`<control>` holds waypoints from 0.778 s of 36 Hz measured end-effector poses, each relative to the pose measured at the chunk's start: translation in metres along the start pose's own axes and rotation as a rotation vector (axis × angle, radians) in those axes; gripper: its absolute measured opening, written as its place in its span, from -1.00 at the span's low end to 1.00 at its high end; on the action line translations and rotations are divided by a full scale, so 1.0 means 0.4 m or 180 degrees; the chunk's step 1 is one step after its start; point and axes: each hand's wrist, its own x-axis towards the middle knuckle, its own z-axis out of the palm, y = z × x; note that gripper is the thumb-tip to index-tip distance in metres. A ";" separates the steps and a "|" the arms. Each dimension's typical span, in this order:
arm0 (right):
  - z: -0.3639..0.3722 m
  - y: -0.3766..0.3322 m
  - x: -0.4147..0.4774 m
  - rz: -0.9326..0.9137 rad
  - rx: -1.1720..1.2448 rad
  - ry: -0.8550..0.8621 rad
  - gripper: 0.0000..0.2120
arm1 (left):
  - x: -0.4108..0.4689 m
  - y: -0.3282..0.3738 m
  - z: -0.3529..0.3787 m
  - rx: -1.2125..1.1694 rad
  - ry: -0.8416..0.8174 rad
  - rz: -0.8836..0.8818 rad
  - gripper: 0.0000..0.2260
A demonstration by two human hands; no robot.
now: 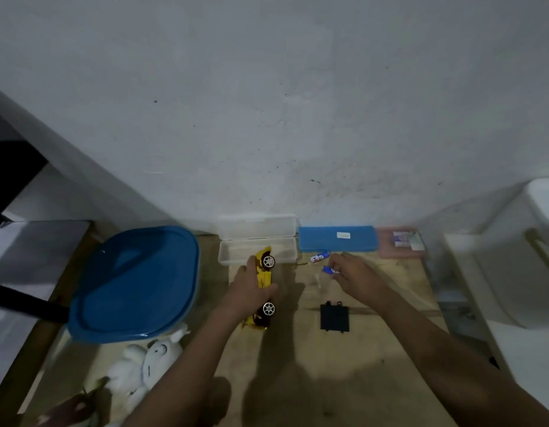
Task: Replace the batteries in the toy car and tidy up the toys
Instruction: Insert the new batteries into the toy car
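A wooden table [374, 349] stood against a pale, scuffed wall [267, 103], and most of its left side was taken up by a big blue lid [134, 285] sitting on a container. At the back, against the wall, lay a clear plastic box [257, 249] with its cover hinged up behind it, then a flat blue case [337, 238] just to its right, and beyond that a pinkish case [401, 243] with what looked like packets inside. Near the front left corner a white plush toy [143, 368] lay on its side. The person's left hand [251, 291] was closed around the middle of the yellow toy car [264, 278], which was turned on its side with two wheels facing right and its front end over the edge of the clear box. To the right of the car, a black battery cover [334, 317] lay flat on the bare wood, well apart from it. The right hand [356, 275] pinched a small blue and white battery [330, 270] between its fingertips, just above the table. Another battery [319, 257] rested on the wood right in front of the blue case, near those fingers.
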 end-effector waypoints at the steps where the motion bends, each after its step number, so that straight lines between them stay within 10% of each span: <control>1: -0.005 -0.006 -0.004 0.0028 0.0225 0.0096 -0.84 | -0.001 0.004 -0.007 -0.0253 0.0030 0.0095 -0.44; 11: -0.118 -0.180 -0.016 -0.0142 0.2354 0.0716 -0.90 | -0.056 0.093 -0.076 -0.2501 -0.0392 0.0560 -0.61; 28: -0.243 -0.377 -0.062 -0.0226 0.4150 0.2543 -0.85 | -0.148 0.250 -0.152 -0.3292 -0.0310 0.1686 -0.36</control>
